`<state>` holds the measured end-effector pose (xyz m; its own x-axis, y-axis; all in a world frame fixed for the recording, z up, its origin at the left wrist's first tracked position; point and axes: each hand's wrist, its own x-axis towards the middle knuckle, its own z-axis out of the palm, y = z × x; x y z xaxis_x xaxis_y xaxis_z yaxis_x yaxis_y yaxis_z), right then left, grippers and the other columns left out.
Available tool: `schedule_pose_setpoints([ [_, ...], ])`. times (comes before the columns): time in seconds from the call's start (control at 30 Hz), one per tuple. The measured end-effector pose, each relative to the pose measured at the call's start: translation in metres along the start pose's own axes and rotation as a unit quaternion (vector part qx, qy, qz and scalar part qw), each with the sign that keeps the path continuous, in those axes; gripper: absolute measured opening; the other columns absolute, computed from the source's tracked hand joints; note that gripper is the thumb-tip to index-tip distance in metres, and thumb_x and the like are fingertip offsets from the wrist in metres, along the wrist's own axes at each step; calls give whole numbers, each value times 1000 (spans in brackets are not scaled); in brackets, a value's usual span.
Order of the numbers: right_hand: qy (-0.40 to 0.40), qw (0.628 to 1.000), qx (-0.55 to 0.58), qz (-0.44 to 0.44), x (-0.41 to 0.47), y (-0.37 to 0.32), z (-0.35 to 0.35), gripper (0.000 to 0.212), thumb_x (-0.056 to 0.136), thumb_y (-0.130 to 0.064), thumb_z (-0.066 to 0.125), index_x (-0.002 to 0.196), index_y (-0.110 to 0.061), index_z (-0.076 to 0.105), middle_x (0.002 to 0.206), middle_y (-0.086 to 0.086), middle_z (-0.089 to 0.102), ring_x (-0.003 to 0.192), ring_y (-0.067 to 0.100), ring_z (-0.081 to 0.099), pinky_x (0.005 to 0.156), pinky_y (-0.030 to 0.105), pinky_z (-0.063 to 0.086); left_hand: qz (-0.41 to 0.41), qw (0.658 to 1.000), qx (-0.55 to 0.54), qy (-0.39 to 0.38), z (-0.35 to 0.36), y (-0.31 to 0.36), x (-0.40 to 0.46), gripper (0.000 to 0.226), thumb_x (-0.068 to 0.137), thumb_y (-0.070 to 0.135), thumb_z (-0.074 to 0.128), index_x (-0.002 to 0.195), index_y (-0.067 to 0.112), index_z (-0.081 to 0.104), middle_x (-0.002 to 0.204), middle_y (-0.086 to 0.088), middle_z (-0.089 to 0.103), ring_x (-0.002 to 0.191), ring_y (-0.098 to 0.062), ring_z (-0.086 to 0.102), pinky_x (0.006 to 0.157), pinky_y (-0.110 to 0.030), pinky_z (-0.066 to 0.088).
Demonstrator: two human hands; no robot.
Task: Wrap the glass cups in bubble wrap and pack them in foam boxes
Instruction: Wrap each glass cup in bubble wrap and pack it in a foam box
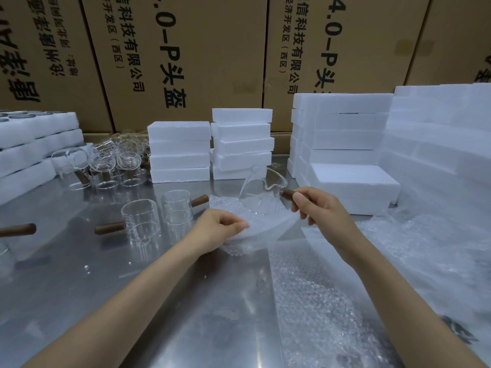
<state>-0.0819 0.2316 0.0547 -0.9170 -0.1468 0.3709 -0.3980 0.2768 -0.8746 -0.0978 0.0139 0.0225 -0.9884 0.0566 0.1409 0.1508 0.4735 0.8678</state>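
Note:
A clear glass cup (261, 191) with a brown wooden handle lies tilted on a sheet of bubble wrap (255, 221) at the table's middle. My right hand (317, 208) grips the wooden handle. My left hand (221, 229) pinches the near left edge of the bubble wrap and lifts it a little. Two more glass cups with wooden handles, one (142, 220) nearer and one (177, 205) behind it, stand upright to the left. White foam boxes (179, 152) are stacked behind, with a second stack (243, 144) beside them.
The metal table (106, 288) carries a cluster of glass cups (111, 160) at the back left beside foam trays (32, 144). More foam boxes (353, 181) rise at the right. Loose bubble wrap (425, 248) spreads over the right side. Cardboard cartons (186, 49) wall off the back.

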Motion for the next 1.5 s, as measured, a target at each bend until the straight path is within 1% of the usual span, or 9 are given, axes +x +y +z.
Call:
schedule_pose_setpoints([
  [0.23, -45, 991, -129, -14, -4, 7, 6, 10, 92, -24, 56, 95, -23, 66, 75, -12, 63, 72, 4, 56, 65, 15, 40, -41, 977, -192, 78, -7, 16, -1, 17, 87, 24, 69, 98, 12, 75, 95, -6, 72, 79, -16, 60, 77, -28, 51],
  [0.37, 22, 979, -190, -66, -3, 9, 9, 6, 91, -25, 59, 92, -26, 64, 75, -11, 62, 67, 10, 51, 62, 22, 40, 18, 984, -130, 124, -7, 28, 0, 8, 88, 29, 67, 86, 26, 73, 84, 11, 71, 67, 4, 58, 63, -12, 43],
  [0.57, 60, 987, -129, -76, -1, 7, 8, 9, 91, -23, 58, 97, -23, 66, 78, -16, 65, 72, 11, 54, 62, 20, 40, 65, 981, -91, 159, -5, 40, -1, 9, 89, 36, 65, 82, 33, 70, 80, 20, 66, 70, -1, 55, 72, -23, 44],
  [0.73, 145, 937, -277, -153, -7, 5, 12, 11, 90, -24, 62, 99, -24, 67, 89, -18, 67, 65, -2, 52, 60, 18, 39, 121, 974, -63, 181, -1, 53, -5, 12, 91, 34, 62, 95, 29, 73, 91, 15, 67, 72, -5, 54, 67, -13, 45],
  [0.93, 172, 871, -387, -248, -15, -3, 26, 8, 85, -15, 66, 93, -14, 67, 83, -2, 67, 73, 20, 61, 51, 33, 49, 222, 967, -17, 127, 22, 86, -17, 16, 93, 21, 61, 98, 18, 75, 100, 2, 70, 81, -3, 61, 66, -7, 41],
  [1.1, 155, 936, -274, -158, -13, -1, 32, 29, 81, 4, 51, 72, -24, 52, 63, -10, 55, 57, 8, 54, 50, 25, 41, 291, 956, -28, -5, 36, 111, -32, 18, 92, 22, 61, 104, 19, 74, 91, 14, 69, 69, 4, 60, 68, -13, 47],
  [1.23, 197, 939, -194, -207, -13, -3, 27, 25, 80, 5, 50, 90, -4, 71, 85, 1, 70, 80, -2, 56, 77, 11, 47, 395, 902, 27, 171, 14, 110, -27, 23, 96, 16, 55, 116, 16, 65, 111, 10, 64, 102, -2, 58, 93, -23, 47],
  [1.33, 187, 979, -61, -56, -11, -5, 24, 38, 84, 15, 47, 72, -18, 62, 68, -17, 52, 54, -15, 48, 57, -6, 34, 257, 920, -103, 279, -7, 95, -17, 37, 101, 34, 43, 138, 31, 42, 135, 27, 39, 126, 8, 36, 105, -14, 30],
  [1.5, 134, 976, 96, 142, -8, 8, 24, 38, 83, 8, 46, 62, -24, 47, 64, -6, 47, 55, 8, 43, 34, 7, 31, 53, 942, -329, 49, 8, 62, -18, 60, 97, 58, 12, 145, 30, 33, 132, 23, 49, 132, -11, 45, 116, -41, 25],
])
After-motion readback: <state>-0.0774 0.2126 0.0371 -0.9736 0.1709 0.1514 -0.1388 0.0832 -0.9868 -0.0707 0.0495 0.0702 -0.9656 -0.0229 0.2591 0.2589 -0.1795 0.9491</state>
